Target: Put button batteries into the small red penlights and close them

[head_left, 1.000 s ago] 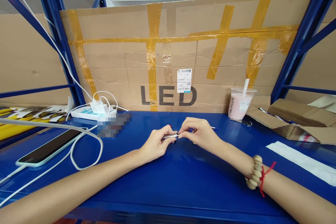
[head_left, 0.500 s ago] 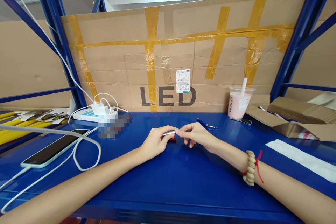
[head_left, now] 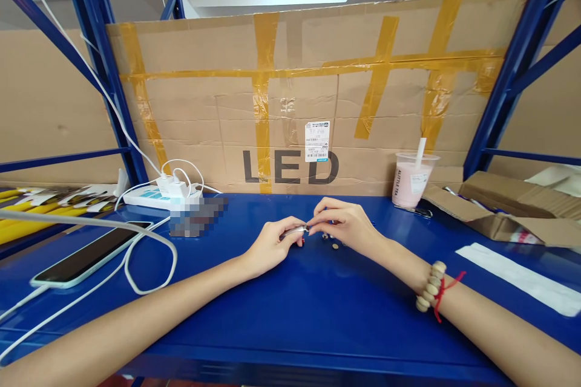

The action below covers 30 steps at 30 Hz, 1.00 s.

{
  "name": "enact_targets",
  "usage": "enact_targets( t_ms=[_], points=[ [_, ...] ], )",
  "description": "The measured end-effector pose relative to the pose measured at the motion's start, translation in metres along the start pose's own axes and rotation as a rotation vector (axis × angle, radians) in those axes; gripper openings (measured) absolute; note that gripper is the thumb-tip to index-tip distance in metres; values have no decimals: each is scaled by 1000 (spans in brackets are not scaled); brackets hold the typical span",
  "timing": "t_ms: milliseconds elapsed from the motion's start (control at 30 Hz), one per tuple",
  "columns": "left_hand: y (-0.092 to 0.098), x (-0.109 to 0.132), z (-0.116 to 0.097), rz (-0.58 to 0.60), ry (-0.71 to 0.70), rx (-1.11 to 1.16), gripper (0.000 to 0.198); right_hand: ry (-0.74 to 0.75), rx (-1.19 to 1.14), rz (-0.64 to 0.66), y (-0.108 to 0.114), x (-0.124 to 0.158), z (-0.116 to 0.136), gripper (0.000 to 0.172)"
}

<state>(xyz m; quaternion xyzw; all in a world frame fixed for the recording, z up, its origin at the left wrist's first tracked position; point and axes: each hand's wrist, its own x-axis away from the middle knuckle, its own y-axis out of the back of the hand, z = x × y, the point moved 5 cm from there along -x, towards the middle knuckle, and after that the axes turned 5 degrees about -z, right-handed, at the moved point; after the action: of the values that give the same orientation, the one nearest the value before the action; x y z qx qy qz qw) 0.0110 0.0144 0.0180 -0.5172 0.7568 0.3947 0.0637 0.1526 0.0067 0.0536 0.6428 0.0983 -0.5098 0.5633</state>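
My left hand [head_left: 273, 246] is closed around a small silver metal tube [head_left: 294, 230], which points right with its end showing past the fingers. At that end, my right hand [head_left: 345, 224] has thumb and fingertips pinched together; whatever lies between them is too small to make out. On the blue tabletop below the right hand are several small round metal discs [head_left: 335, 247], partly covered by the fingers. A bit of a red object [head_left: 300, 242] shows under the left fingertips, mostly hidden.
A pink drink cup [head_left: 411, 181] with a straw stands at the back right, near an open cardboard box [head_left: 503, 217]. A white paper strip [head_left: 517, 278] lies at the right. On the left are a phone [head_left: 91, 257], looped white cables and a power strip [head_left: 149, 198].
My right hand has risen and shifted slightly right, still at the tube's end. Small discs now show beneath it, and it now covers most of the blue item behind. My left hand stays put.
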Motion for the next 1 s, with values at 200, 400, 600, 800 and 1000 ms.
enact_targets(
  t_ms=[200, 400, 600, 800, 1000],
  points=[
    [-3, 4, -1, 11, 2, 71, 12, -8, -68, 10, -2, 3, 1, 10],
    [-3, 6, 0, -8, -31, 67, 13, -125, -187, 12, -11, 5, -4, 6],
    [-2, 5, 0, -40, -42, 35, 11, -462, -404, 112, -23, 9, -15, 10],
    [-1, 6, 0, -65, -57, -38, 11, -668, -507, 258, -28, 15, -21, 28],
    [-2, 4, 1, -11, -55, -64, 10, -758, -527, 318, -28, 17, -28, 34]
  ],
)
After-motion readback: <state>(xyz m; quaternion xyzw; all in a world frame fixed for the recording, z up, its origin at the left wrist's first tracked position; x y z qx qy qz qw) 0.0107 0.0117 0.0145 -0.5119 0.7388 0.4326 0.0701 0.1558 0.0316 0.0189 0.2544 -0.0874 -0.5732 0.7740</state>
